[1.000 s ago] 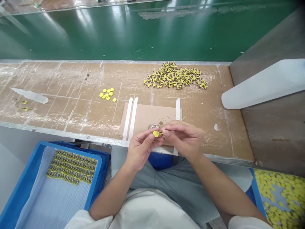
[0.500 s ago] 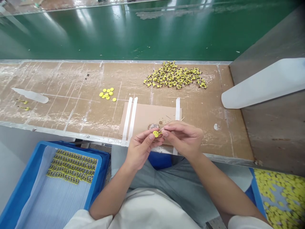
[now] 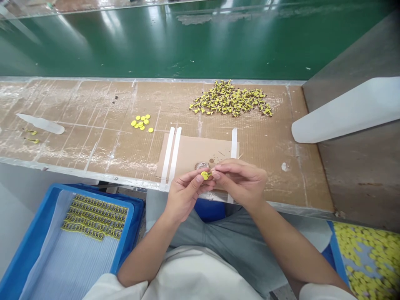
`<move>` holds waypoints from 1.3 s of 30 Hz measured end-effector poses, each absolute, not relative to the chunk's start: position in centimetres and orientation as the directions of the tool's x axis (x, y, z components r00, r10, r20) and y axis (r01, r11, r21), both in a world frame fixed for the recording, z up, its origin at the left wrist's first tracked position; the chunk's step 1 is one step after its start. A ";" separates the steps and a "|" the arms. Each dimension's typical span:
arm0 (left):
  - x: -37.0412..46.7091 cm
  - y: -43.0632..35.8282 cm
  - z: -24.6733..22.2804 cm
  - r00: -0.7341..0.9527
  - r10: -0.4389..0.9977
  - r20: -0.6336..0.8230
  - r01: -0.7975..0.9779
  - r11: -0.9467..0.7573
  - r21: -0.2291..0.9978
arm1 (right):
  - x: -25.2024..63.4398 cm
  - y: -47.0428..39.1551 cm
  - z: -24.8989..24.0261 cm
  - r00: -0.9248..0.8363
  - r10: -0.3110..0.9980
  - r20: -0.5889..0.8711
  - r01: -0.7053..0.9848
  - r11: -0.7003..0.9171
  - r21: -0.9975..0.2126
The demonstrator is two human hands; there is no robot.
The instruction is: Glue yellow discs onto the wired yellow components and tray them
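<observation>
Between the thumb and fingers of my left hand (image 3: 185, 192) is a small yellow disc (image 3: 205, 175). My right hand (image 3: 242, 181) pinches a small dark and yellow piece against the disc's right side; its details are too small to tell. Both hands meet over the front edge of the bench. Just behind the fingertips, a small round glass dish (image 3: 201, 166) rests on a cardboard sheet (image 3: 200, 148) taped to the bench.
A heap of small yellow and dark parts (image 3: 231, 100) lies at the back. Loose yellow discs (image 3: 140, 124) are left of centre. A blue tray (image 3: 125, 237) holds rows of parts at lower left; yellow discs fill a bin (image 3: 371, 258) at lower right. A metal wall (image 3: 359, 175) stands right.
</observation>
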State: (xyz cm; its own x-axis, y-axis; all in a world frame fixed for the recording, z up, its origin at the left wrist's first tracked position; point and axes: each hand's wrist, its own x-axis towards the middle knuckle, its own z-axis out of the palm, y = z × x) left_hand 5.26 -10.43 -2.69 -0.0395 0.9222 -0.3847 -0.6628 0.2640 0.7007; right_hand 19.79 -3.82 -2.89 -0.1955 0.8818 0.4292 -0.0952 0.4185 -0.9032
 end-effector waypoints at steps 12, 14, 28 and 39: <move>5.3 -10.4 -2.7 -0.040 0.924 -0.381 -0.662 0.262 0.703 | 19.9 -3.8 -3.1 -0.197 0.875 0.442 -0.101 0.430 -0.897; 5.3 -10.5 -2.7 -0.037 0.924 -0.382 -0.665 0.262 0.699 | 19.9 -3.8 -3.0 -0.199 0.871 0.449 -0.112 0.435 -0.893; 5.2 -10.6 -2.8 -0.024 0.933 -0.360 -0.672 0.252 0.697 | 19.7 -3.7 -2.7 -0.200 0.856 0.477 -0.105 0.465 -0.879; 5.3 -10.5 -3.0 -0.035 0.930 -0.367 -0.677 0.248 0.693 | 19.8 -3.7 -3.2 -0.224 0.825 0.519 -0.136 0.501 -0.855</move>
